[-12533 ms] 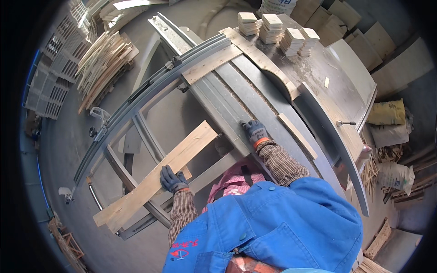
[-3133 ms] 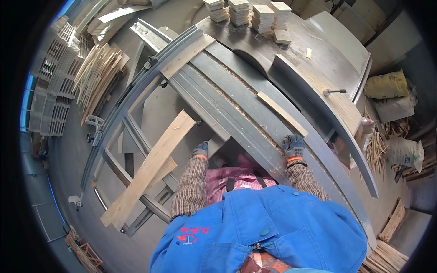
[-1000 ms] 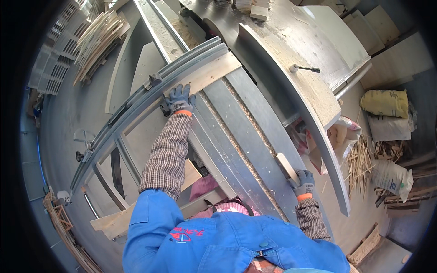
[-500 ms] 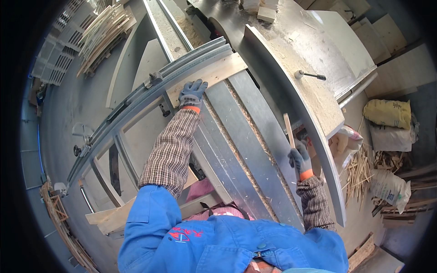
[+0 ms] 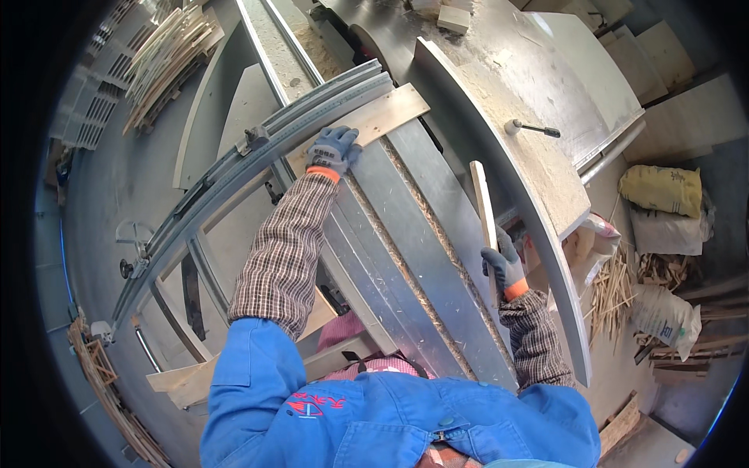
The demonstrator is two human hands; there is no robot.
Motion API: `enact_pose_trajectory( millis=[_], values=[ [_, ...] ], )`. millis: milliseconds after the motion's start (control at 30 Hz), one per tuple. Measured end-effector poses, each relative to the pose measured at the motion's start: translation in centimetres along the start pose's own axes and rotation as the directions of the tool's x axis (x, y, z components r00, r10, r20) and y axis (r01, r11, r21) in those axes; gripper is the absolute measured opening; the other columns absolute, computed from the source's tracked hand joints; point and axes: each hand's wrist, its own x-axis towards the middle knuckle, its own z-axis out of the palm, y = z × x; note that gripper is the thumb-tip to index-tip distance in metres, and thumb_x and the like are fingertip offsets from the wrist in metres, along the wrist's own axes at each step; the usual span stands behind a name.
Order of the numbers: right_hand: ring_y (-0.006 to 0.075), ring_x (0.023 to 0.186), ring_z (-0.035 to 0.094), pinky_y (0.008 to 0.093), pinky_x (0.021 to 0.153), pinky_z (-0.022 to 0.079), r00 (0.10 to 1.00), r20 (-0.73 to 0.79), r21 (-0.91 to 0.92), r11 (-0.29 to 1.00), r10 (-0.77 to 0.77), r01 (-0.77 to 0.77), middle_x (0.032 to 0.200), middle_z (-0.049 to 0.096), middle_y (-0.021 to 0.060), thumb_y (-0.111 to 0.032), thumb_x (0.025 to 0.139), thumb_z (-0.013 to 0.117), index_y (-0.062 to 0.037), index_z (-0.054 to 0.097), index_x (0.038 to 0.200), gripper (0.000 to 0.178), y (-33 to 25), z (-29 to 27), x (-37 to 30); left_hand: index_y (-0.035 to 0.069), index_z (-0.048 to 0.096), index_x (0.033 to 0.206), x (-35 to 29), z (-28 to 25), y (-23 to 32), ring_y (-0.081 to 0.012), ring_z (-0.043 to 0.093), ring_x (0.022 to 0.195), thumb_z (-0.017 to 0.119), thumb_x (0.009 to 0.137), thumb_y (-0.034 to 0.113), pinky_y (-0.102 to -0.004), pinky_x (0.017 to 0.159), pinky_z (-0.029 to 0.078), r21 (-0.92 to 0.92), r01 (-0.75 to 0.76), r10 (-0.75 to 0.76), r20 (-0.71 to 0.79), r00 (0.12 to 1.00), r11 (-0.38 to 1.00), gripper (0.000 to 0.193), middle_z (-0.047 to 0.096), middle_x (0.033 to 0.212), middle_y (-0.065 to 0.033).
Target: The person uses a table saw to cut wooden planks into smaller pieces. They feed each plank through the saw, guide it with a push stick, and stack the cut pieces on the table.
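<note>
Both my hands wear grey-blue gloves with orange cuffs. Against the long metal fence point(image 5: 292, 125) lies a pale wooden board point(image 5: 390, 111), flat across the sliding saw table point(image 5: 421, 226). Near its left end my left hand point(image 5: 334, 148) is closed over the board, fingers bent on its top and edge. A narrow wooden stick point(image 5: 483, 195) stands up out of my right hand point(image 5: 505, 261), whose fingers are wrapped round its lower part. That hand is above the right edge of the sliding table, beside a long upright metal rail point(image 5: 499, 140).
Sawdust covers the fixed table point(image 5: 538, 164) beyond the rail, where a black-handled lever point(image 5: 534, 129) and a small wood block point(image 5: 454, 19) sit. Thin offcuts point(image 5: 612, 300) and filled sacks point(image 5: 662, 189) lie at the right. Stacked wood strips point(image 5: 173, 56) stand at the far left.
My right hand has moved slightly left and up, and more of the stick now shows. The board has shifted slightly right and up along the fence, with my left hand on it.
</note>
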Motion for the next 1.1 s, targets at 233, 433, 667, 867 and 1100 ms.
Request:
enact_pose_trajectory(
  millis=[233,433,667,867,1100],
  values=[
    [0.0113,0.046,0.045,0.0254,0.042,0.037,0.96,0.052,-0.107,0.957,0.276,-0.27,0.068,0.055,0.0043,-0.019,0.093,0.052,-0.0164,0.033,0.156,0.066,-1.8,1.4,0.0,0.018,0.059,0.132,0.8,-0.3,1.2,-0.0284,0.054,0.121,0.068,0.088,0.031,-0.0429,0.101,0.05,0.131,-0.019,0.008,0.085,0.996,0.991,0.047,0.055,0.14,-0.0022],
    [0.0094,0.047,0.046,0.0253,0.042,0.036,0.986,0.035,-0.045,0.986,0.163,-0.162,0.073,0.059,0.0052,-0.025,0.097,0.05,-0.0176,0.033,0.156,0.062,-3.8,2.7,5.6,0.015,0.061,0.121,2.9,1.0,3.1,-0.0273,0.058,0.113,0.068,0.087,0.027,-0.0405,0.092,0.055,0.166,-0.047,0.04,0.045,0.998,0.985,0.037,0.06,0.126,-0.0031],
    [0.0107,0.047,0.046,0.0268,0.043,0.037,0.991,0.017,0.019,0.991,0.133,-0.133,0.072,0.057,0.0041,-0.026,0.094,0.053,-0.02,0.04,0.153,0.06,-5.8,4.4,11.9,0.014,0.064,0.11,6.5,1.6,5.9,-0.0237,0.06,0.106,0.065,0.087,0.026,-0.0385,0.085,0.055,0.209,-0.09,0.084,0.041,0.996,0.974,0.025,0.062,0.11,-0.0033],
    [0.01,0.048,0.046,0.026,0.044,0.037,0.993,0.047,-0.001,0.994,0.108,-0.108,0.07,0.056,0.0012,-0.026,0.094,0.054,-0.0206,0.045,0.151,0.057,-5.8,4.8,14.3,0.023,0.051,0.142,6.0,-0.9,5.2,-0.0275,0.033,0.14,0.064,0.085,0.053,-0.0508,0.118,0.021,0.317,-0.025,0.012,0.042,0.999,0.948,0.066,0.042,0.15,-0.0033],
    [0.0103,0.049,0.045,0.0266,0.045,0.037,0.992,0.023,0.006,0.992,0.123,-0.123,0.071,0.055,0.0013,-0.027,0.094,0.055,-0.0198,0.045,0.151,0.058,-5.9,4.6,14.5,0.027,0.037,0.155,6.7,-2.5,5.3,-0.0359,0.013,0.149,0.066,0.074,0.071,-0.0553,0.121,0.002,0.298,0.17,-0.188,0.035,0.981,0.939,0.096,0.017,0.161,-0.0174]
  ],
)
